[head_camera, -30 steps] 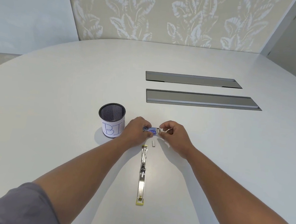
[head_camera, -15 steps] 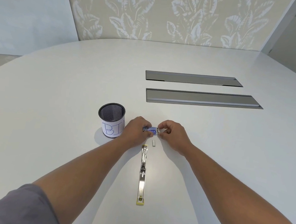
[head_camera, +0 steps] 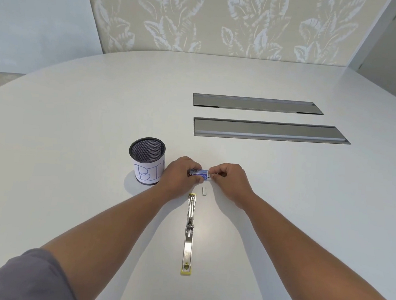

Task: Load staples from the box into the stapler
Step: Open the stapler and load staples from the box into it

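Note:
A small blue staple box (head_camera: pixel 200 173) sits just above the table between both hands. My left hand (head_camera: pixel 180 172) grips its left end with thumb and fingers. My right hand (head_camera: pixel 229 179) pinches the box's right end, fingers curled. A short strip of staples (head_camera: pixel 204 191) lies on the table just below the box. The stapler (head_camera: pixel 189 231) lies swung fully open and flat, pointing away from me, its yellow end nearest me.
A black mesh cup (head_camera: pixel 146 160) with a paper label reading "BIN" stands left of my left hand. Two long grey recessed panels (head_camera: pixel 269 131) are set into the white oval table (head_camera: pixel 72 137) further back on the right.
My right hand's fingers have closed in tighter on the box's right end. The box, stapler and staple strip stay where they were.

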Motion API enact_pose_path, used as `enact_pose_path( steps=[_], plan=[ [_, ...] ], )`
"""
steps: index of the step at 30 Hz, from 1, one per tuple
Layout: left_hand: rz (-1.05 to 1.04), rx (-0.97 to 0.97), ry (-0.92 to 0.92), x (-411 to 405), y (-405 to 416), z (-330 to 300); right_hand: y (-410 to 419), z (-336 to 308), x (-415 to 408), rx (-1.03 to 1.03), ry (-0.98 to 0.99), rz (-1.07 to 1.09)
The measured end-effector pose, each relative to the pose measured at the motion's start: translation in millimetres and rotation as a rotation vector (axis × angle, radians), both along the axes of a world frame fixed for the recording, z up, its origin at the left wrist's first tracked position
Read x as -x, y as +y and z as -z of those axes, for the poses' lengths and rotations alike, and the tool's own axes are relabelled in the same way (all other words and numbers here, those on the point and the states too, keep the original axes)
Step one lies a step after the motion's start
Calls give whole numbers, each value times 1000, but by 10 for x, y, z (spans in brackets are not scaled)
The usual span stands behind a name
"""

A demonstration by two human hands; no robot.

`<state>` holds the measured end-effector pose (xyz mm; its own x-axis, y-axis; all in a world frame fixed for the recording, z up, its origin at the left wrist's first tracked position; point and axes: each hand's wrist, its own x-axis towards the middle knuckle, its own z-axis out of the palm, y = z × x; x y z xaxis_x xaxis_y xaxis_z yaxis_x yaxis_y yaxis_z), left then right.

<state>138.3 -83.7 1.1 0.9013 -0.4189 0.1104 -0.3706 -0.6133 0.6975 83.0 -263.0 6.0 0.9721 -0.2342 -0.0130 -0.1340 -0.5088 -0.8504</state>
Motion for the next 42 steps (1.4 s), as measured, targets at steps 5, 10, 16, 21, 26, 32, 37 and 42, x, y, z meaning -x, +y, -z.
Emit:
enact_pose_path(
  steps=[5, 10, 16, 21, 26, 32, 37, 42],
  plan=[
    [3, 35, -4, 13, 4, 14, 53, -59, -55, -45, 57, 84],
    [10, 66, -5, 15, 1, 4, 95, -103, -125, -112, 96, 126],
    [12, 66, 1, 13, -4, 15, 154, -72, -143, -158, 84, 121],
    [-23, 81, 2, 32, -16, 66, 102, -14, -72, -185, 37, 102],
    [-44, 125, -3, 73, -3, 98, 58, -8, -20, -208, -6, 80],
    [-73, 147, -84, 111, 36, 144, 52, 3, 9, -220, -7, 60],
    [-60, 143, -82, 93, 44, 140, 72, 9, -5, -185, -11, 72],
    [-74, 184, -5, 56, 46, 161, 143, 21, -30, -169, -39, 119]
  ],
)
